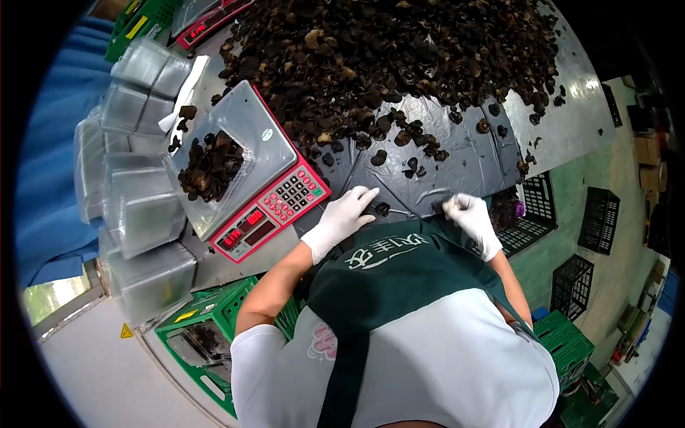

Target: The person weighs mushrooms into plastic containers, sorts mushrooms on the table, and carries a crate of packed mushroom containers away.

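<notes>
My left hand (344, 220), in a white glove, lies at the near edge of the table with its fingers stretched out and apart. Just beyond its fingertips is a small dark wood ear mushroom (383, 209). My right hand (471, 220), also gloved, is curled closed at the same edge; whatever its fingers may hold is hidden. A big heap of wood ear mushrooms (399, 57) covers the far side, with loose pieces on the grey plastic sheet (449, 167). To the left, a red scale (275, 207) bears a clear plastic tray holding a mushroom portion (212, 165).
Stacks of clear plastic containers (146, 207) line the left edge. A second scale (214, 21) stands at the far left. Green crates (207, 321) are below the table at left, and black crates (598, 221) lie on the floor at right.
</notes>
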Tool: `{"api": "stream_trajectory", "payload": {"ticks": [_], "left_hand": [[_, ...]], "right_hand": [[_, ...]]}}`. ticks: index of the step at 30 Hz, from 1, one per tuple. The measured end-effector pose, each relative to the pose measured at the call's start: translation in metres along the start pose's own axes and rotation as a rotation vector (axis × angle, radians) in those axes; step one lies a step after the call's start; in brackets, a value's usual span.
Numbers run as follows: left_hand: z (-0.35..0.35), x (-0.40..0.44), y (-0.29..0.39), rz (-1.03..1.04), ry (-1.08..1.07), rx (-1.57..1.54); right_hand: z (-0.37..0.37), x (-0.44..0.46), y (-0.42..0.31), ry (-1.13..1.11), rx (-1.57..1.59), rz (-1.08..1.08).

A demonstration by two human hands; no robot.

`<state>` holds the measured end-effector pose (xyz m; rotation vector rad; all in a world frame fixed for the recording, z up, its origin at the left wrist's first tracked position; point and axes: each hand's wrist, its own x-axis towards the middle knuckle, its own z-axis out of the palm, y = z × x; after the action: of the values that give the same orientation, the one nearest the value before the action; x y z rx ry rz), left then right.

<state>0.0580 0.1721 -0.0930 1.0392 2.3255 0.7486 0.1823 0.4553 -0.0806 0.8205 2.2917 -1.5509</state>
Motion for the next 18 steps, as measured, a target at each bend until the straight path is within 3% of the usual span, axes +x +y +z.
{"api": "stream_trajectory", "payload": {"ticks": [2,6,7,8,10,14,18], "left_hand": [[0.007,0.016,0.003,0.145,-0.026,0.041],[0.021,0.046,0.007,0.373,0.077,0.089],[0.025,0.053,0.005,0.378,0.155,0.042],[0.027,0.059,0.003,0.382,0.233,-0.007],[0.024,0.071,0.0,0.385,0.426,-0.012],[0.026,0.078,-0.006,0.031,0.542,-0.141],[0.019,0.073,0.01,-0.052,0.604,-0.106]], "right_hand": [[0.001,0.016,-0.004,0.091,0.077,-0.01],[0.01,0.055,-0.022,0.488,-0.308,-0.364],[0.012,0.064,-0.029,0.507,-0.294,-0.403],[0.01,0.072,-0.039,0.396,-0.359,-0.244],[0.016,0.088,-0.045,0.329,-0.352,-0.285],[0.024,0.104,-0.062,0.26,-0.457,-0.393],[0.031,0.131,-0.076,0.184,-0.537,-0.46]]}}
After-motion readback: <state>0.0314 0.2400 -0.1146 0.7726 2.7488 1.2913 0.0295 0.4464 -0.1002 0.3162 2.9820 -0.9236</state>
